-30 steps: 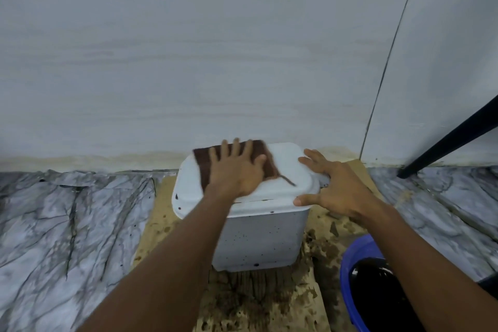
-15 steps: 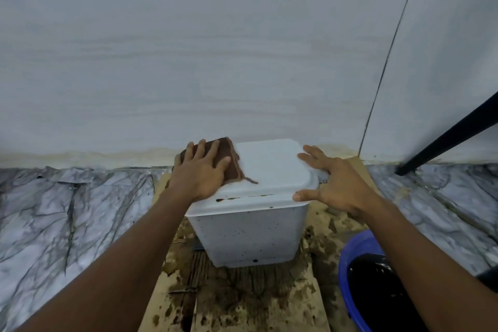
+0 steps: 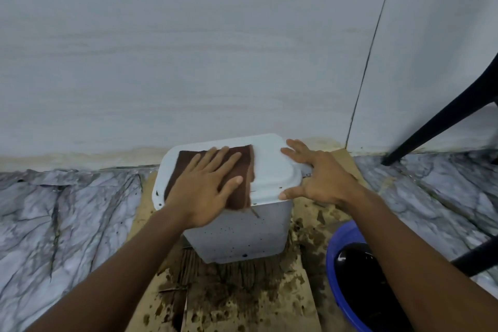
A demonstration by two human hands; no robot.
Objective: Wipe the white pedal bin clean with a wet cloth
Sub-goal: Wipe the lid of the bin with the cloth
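Pedal bin: the white pedal bin (image 3: 237, 237) stands at the centre of the frame, just below the foot of the wall, its front face dotted with dark specks.
Lid: the white lid (image 3: 269, 170) is down on the bin, with a few dark spots along its front rim.
Cloth: a brown cloth (image 3: 245, 167) lies flat over the left half of the lid; its lower right corner hangs over the front rim, a loose thread trailing onto the bin's face.
Left hand: the left hand (image 3: 204, 186) presses palm-down on the cloth, fingers straight and slightly spread, pointing to the upper right; it grips nothing.
Right hand: the right hand (image 3: 320, 178) rests on the right end of the lid, fingers spread and nearly straight on top, thumb tip against the front rim; nothing is curled round.
Cardboard: a flattened sheet of cardboard (image 3: 242, 302) lies under the bin, heavily stained with dark wet blotches at lower centre.
Bucket: a blue bucket (image 3: 332, 259) holding dark liquid sits at the lower right, beside the bin and partly under the right forearm.
Floor: grey-veined marble floor (image 3: 67, 210) shows left and right of the cardboard.
Wall: a pale tiled wall (image 3: 188, 48) fills the upper frame.
Chair leg: a black chair leg (image 3: 444, 121) slants down at the right edge.
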